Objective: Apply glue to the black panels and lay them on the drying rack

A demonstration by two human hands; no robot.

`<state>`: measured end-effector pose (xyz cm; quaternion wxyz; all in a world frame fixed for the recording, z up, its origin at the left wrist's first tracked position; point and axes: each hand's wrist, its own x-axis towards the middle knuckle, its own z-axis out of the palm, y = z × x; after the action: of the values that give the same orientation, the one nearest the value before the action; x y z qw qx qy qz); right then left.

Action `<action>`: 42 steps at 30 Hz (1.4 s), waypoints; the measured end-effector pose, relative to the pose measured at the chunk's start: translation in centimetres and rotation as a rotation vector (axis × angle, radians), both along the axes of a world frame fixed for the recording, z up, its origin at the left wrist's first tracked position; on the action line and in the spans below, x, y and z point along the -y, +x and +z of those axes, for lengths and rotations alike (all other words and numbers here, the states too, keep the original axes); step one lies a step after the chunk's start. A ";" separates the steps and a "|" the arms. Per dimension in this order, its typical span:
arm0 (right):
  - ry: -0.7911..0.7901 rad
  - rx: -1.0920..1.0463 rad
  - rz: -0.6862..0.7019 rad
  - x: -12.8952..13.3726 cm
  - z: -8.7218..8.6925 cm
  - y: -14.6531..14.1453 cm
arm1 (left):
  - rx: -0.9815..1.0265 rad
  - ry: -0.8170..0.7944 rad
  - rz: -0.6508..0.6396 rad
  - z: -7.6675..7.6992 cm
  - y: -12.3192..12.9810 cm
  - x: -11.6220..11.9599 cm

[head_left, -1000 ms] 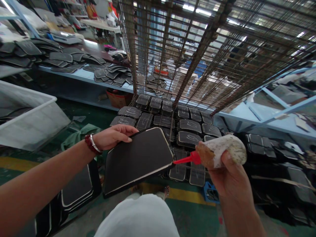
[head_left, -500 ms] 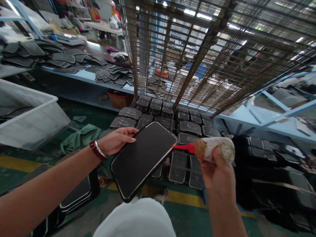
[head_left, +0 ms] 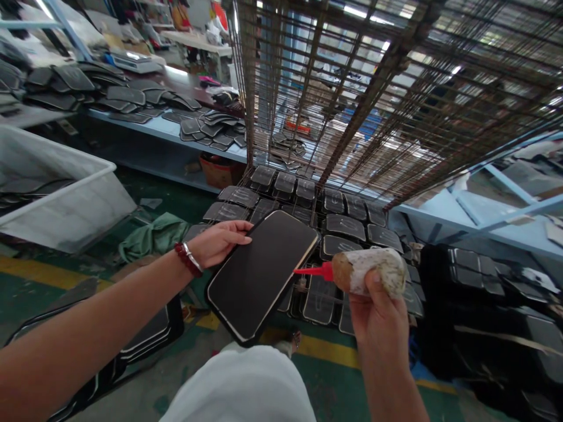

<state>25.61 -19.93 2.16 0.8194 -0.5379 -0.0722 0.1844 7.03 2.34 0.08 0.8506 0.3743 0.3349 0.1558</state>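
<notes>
My left hand [head_left: 224,241] grips the upper left edge of a black rounded rectangular panel [head_left: 259,275], thumb on its face and the other fingers partly hidden at the edge. A pale line runs round the panel's border. My right hand [head_left: 379,310] is wrapped round a stained white squeeze bottle [head_left: 369,271], tilted on its side with its red nozzle [head_left: 313,269] pointing left. The nozzle's tip is at the panel's right edge, over the pale line. Beneath and beyond lie stacks of similar dark panels [head_left: 345,225] on a wire rack.
An upright wire mesh frame [head_left: 352,129] rises just ahead. At left stands a white plastic bin [head_left: 65,205] holding dark pieces. A blue bench [head_left: 153,126] carries heaps of panels. Green cloth [head_left: 153,234] lies on the floor, and more black panels [head_left: 475,269] are stacked at right.
The nozzle tip has travelled down along the panel's right edge, from near the upper right corner towards the middle. The left hand still holds the panel. The whole view has shifted slightly.
</notes>
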 end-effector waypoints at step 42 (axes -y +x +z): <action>0.107 0.172 -0.056 -1.0 -0.6 -1.4 | 0.068 -0.626 0.588 -3.0 0.0 1.3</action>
<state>24.25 -18.91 1.58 0.8425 -0.5091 -0.1370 0.1105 7.03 1.01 -2.95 0.8531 -0.0185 0.4303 0.2946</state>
